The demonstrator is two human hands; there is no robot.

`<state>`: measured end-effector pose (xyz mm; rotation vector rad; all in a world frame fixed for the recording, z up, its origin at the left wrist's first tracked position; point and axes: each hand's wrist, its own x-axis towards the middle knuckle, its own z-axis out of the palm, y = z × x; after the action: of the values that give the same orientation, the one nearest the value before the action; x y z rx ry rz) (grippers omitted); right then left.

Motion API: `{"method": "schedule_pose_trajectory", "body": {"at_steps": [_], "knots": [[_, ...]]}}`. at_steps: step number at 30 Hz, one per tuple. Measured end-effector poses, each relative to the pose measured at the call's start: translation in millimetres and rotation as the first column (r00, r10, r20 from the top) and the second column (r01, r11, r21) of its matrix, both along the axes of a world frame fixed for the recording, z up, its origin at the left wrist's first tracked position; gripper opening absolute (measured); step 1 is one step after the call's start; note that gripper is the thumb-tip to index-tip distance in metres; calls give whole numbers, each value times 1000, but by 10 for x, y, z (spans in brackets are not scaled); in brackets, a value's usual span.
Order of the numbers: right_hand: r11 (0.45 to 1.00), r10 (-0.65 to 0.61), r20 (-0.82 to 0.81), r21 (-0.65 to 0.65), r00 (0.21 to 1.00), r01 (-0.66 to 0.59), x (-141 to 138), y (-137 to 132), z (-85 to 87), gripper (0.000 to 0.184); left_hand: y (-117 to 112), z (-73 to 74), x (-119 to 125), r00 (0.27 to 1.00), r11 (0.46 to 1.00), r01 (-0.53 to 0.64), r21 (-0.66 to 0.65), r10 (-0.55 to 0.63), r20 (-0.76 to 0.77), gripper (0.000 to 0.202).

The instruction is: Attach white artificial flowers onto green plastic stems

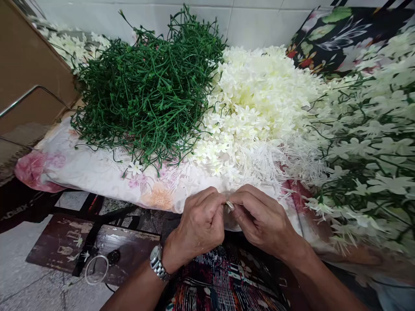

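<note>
My left hand (201,224), with a metal watch (158,262) on the wrist, and my right hand (262,220) meet at the near edge of a floral cloth (81,168). Both are closed in a pinch around a tiny pale piece (229,205) between the fingertips; I cannot make out what it is. Just beyond the hands lies a heap of small white artificial flowers (259,103). To its left is a tangled mound of green plastic stems (145,90).
Assembled sprays of white flowers on green stems (372,142) fill the right side. A dark worn wooden board (65,246) with a wire ring (96,269) lies on the tiled floor at lower left. A brown panel (29,65) and metal rod (32,93) stand at left.
</note>
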<state>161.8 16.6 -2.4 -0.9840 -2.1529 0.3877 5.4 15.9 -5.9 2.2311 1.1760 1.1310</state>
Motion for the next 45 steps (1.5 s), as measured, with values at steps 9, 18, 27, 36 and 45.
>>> {"method": "schedule_pose_trajectory", "body": {"at_steps": [9,18,27,36,45], "knots": [[999,-45,-29,-1,999,45,6,-16,-7,11,-8,27,-7,994,993,-7,-116,19,104,20],[993,-114,-131,30,985,118,95,-114,178,11,-32,37,-14,975,996,-33,-88,51,218,18],[992,-117,-116,33,986,122,-29,-78,75,10,-30,30,2,988,1000,-26,-2,26,155,17],[994,-112,-139,-18,984,110,-51,-39,5,14,-18,-9,33,994,1000,-25,-3,26,102,20],[995,-100,-144,-13,985,99,-41,-43,30,10,-22,30,0,972,988,-35,-151,68,224,18]]}}
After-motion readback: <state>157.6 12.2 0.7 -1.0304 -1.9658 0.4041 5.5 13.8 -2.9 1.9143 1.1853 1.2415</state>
